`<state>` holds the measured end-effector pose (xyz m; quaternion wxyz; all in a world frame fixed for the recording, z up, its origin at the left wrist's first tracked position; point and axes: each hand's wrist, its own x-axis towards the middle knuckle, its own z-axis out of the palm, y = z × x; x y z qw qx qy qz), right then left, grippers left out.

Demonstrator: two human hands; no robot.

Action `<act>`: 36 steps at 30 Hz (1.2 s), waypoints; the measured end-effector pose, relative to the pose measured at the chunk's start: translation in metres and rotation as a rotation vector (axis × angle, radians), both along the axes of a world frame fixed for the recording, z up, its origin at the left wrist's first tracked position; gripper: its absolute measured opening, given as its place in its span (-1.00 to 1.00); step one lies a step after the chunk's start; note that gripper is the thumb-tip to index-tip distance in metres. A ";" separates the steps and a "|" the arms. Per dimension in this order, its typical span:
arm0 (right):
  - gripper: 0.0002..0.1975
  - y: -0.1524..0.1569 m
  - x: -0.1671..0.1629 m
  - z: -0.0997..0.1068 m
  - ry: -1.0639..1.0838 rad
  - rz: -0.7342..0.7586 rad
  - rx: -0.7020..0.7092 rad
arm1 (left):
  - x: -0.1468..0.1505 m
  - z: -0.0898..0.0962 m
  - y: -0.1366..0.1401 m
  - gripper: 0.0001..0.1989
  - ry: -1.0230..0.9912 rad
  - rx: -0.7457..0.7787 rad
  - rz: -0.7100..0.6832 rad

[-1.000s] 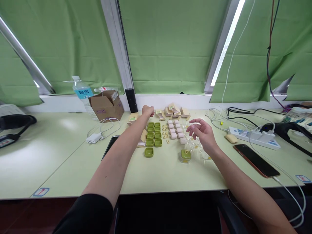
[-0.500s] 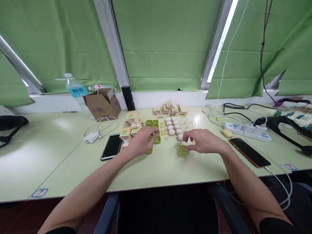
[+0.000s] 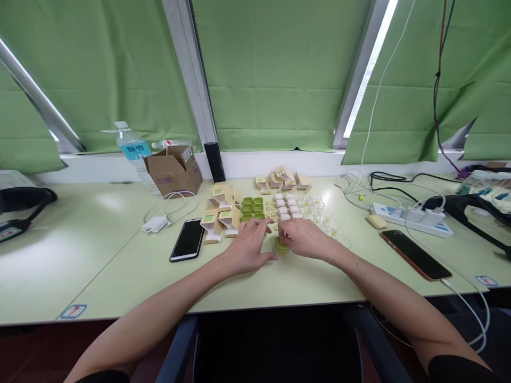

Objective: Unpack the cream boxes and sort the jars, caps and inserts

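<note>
A small clear box with a green top point(image 3: 281, 247) stands on the table before me. My right hand point(image 3: 305, 238) has its fingers curled down onto that box from the right and grips it near the top; the fingertips partly hide it. Just left of the box, my left hand point(image 3: 252, 248) rests low over the table, thumb and fingers apart, holding nothing visible. Beyond my hands are rows of green square cups point(image 3: 253, 208), tiny yellowish pieces point(image 3: 270, 208), pale pink blocks point(image 3: 283, 202) and clear cups point(image 3: 313, 205).
Folded cardboard pieces point(image 3: 221, 196) stand at the left, more point(image 3: 285, 177) at the back. A black phone point(image 3: 187, 240) lies left, another phone point(image 3: 415, 254) right. Behind are a brown box point(image 3: 175, 173) and water bottle point(image 3: 136, 151). A power strip point(image 3: 413, 219) with cables sits right.
My right hand has come down onto the green-topped box, which now stands further left. My left hand has moved right and nearer to me, fingers spread. The view has shifted slightly.
</note>
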<state>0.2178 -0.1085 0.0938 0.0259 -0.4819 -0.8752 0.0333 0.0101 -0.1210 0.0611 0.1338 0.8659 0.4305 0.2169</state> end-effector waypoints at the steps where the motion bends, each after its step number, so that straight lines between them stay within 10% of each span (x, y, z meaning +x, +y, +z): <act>1: -0.93 0.001 -0.003 -0.003 0.021 0.007 -0.002 | 0.003 -0.004 0.000 -0.21 -0.004 -0.009 0.019; 17: -0.92 0.006 -0.006 -0.042 0.334 0.007 0.072 | 0.014 -0.031 0.005 -0.45 -0.014 0.104 0.074; 25: -0.84 0.020 0.005 -0.040 0.926 0.012 -0.137 | 0.011 -0.033 0.004 -0.23 -0.045 0.185 0.075; 36: -0.66 0.019 -0.003 -0.040 1.296 0.021 -0.281 | -0.003 -0.024 0.013 -0.62 -0.313 0.329 0.025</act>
